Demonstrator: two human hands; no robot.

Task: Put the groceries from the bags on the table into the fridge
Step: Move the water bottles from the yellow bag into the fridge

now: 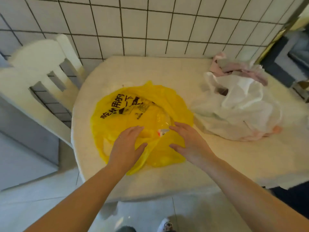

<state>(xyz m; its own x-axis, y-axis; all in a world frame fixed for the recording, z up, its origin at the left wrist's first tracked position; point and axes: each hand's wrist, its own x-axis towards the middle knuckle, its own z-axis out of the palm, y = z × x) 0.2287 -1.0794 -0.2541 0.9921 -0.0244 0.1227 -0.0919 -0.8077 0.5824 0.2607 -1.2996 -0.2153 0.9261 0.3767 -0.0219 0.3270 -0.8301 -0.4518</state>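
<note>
- On the pale table (133, 181) against the tiled wall, I have a yellow bag (127, 113) lying flat and slumped, with a white bag (242, 104) well apart to its right and a white chair (41, 67) off the left edge.
- My left hand (126, 144) hangs over the near-left part of the yellow bag, fingers straight and spread, holding nothing; whether the palm touches the plastic I cannot tell.
- My right hand (189, 141) sits opposite it on the near-right side, equally spread and empty, thumb pointing inward.
- Between the two hands the bag's mouth gapes a little, and a packet (162, 131) with white and red on it shows in the opening. A clear, rounded shape lies just beyond it under the plastic; I cannot make out what it is.
- The relation that matters: the packet lies just ahead of both sets of fingertips, slightly nearer my right hand, whose index finger almost reaches it. Its long axis I cannot judge, too little is exposed.
- My judgement: the step in hand is parting the mouth of the bag, left hand pinning the film while the right goes in for the packet.
- No fridge is in view.
</note>
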